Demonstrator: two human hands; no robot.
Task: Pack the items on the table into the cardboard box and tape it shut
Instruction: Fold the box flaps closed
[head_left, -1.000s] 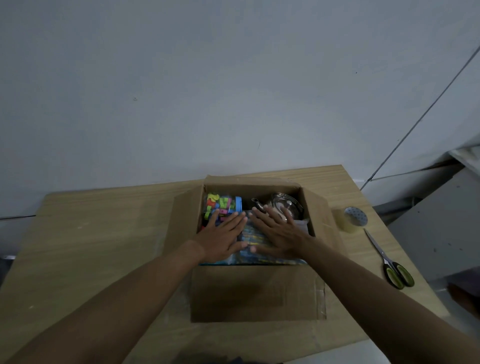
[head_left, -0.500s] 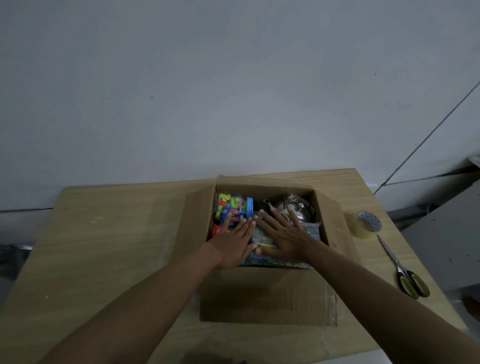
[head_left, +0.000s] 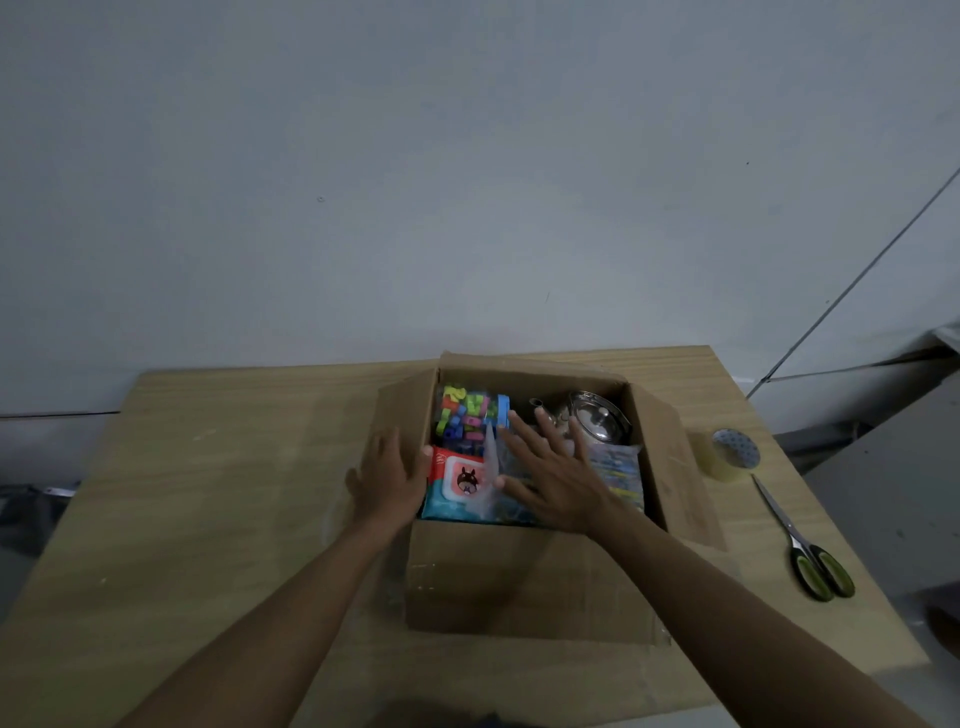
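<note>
Resting: right hand (head_left: 556, 480) flat on packet (head_left: 618, 470) | left hand (head_left: 387, 475) on box flap (head_left: 402, 408)

A plain grey wall (head_left: 467, 182) rises at the back. A thin dark line (head_left: 857, 279) slants across its right side. A grey board (head_left: 893, 499) sits below.
</note>
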